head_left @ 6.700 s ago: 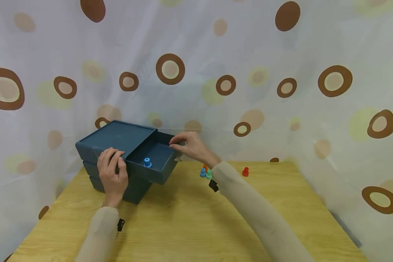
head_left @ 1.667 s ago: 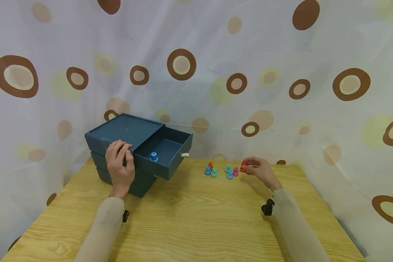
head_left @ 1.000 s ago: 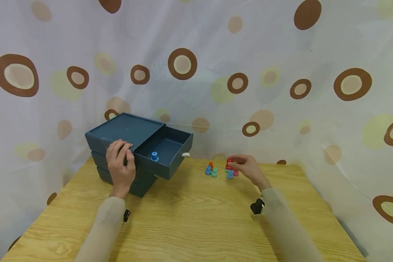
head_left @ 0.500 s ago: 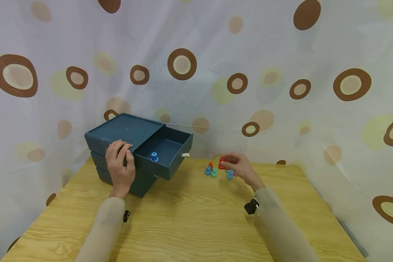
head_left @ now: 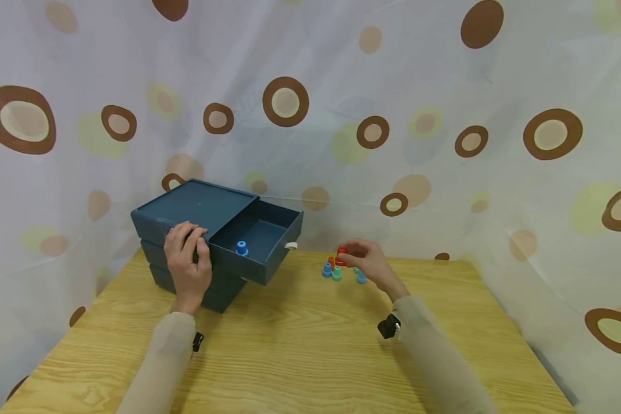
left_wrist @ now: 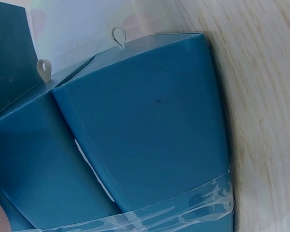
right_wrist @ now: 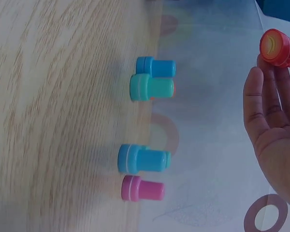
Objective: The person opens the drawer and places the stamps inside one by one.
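In the head view my right hand [head_left: 368, 265] pinches a red toy stamp [head_left: 340, 257] above the table, between thumb and fingertips. The right wrist view shows the yellowish face of that red stamp [right_wrist: 274, 47]. My left hand [head_left: 188, 261] rests against the near side of a dark blue drawer unit [head_left: 196, 210], fingertips at its top edge. The unit's top drawer [head_left: 264, 236] is pulled out, and a blue stamp [head_left: 242, 249] stands in it. Below the right hand stand a blue stamp [head_left: 327, 269], a mint stamp [head_left: 337, 273] and a partly hidden orange stamp [head_left: 332, 261].
Farther right stand another blue stamp [head_left: 361, 277], a mostly hidden mint one and a pink stamp [right_wrist: 145, 188]. A pale loop tab [head_left: 291, 245] sticks out from the drawer front. Clear tape [left_wrist: 183, 205] wraps the unit. A patterned sheet [head_left: 321, 86] hangs behind the wooden table [head_left: 300, 345].
My right hand has picked up the red stamp at the right and carried it left, over the other stamps toward the drawer. My left hand has stayed on the unit.
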Demonstrator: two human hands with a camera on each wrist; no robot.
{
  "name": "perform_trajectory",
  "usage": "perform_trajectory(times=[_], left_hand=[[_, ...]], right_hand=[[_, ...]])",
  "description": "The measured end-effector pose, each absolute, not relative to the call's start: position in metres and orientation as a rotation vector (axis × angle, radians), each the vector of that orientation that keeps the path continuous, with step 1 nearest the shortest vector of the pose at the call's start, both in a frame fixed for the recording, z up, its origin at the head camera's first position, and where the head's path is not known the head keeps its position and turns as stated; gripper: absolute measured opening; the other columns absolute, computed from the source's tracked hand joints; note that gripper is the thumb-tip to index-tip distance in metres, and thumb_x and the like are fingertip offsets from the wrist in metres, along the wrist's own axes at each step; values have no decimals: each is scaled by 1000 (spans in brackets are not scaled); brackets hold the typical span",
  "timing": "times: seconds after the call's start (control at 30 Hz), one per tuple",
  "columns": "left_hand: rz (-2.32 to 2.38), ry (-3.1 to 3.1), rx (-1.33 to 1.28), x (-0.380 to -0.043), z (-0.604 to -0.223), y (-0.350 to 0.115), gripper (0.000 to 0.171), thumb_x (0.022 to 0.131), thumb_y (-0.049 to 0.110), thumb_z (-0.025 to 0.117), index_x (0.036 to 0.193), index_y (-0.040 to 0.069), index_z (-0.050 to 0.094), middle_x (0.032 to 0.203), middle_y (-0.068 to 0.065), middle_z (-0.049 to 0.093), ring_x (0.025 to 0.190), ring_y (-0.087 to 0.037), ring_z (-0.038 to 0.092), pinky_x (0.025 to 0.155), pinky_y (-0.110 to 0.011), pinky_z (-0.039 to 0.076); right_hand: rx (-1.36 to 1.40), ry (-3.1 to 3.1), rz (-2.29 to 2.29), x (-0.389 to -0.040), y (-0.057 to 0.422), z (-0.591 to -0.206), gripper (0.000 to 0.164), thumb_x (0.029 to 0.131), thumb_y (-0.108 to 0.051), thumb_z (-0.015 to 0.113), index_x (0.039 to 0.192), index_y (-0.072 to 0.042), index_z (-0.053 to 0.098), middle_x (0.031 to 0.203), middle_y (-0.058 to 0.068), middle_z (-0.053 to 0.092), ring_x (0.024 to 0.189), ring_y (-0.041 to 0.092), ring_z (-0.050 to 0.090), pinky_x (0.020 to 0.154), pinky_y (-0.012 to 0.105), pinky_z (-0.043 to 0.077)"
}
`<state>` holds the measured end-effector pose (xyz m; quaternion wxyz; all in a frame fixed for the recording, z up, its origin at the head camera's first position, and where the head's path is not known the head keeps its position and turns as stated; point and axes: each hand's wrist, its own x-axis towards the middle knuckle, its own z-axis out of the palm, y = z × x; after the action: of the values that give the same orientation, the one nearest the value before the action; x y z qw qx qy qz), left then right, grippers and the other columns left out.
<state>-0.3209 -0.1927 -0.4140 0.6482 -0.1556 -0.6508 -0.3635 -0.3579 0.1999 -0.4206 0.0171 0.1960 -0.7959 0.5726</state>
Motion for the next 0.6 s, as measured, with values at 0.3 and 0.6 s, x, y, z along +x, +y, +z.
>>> perform_trajectory(times=[0.3, 0.6], left_hand=[[-819, -1488, -349, -319, -414, -193, 33, 98, 24, 48, 96, 3, 73, 104, -20, 67, 111, -37, 58, 109, -53, 36], [-823, -1476, -356, -321, -414, -193, 34, 98, 25, 48, 96, 3, 74, 103, -20, 67, 110, -37, 58, 109, -52, 35]], right_hand=[[666, -2401, 1791, -355, 178, -415, 36, 91, -18, 69, 119, 4, 63, 110, 15, 70, 88, 14, 70, 82, 39, 59], [682, -2394, 1813, -350, 161, -404, 33, 91, -18, 69, 119, -1, 65, 114, 19, 68, 91, 15, 68, 80, 26, 58]])
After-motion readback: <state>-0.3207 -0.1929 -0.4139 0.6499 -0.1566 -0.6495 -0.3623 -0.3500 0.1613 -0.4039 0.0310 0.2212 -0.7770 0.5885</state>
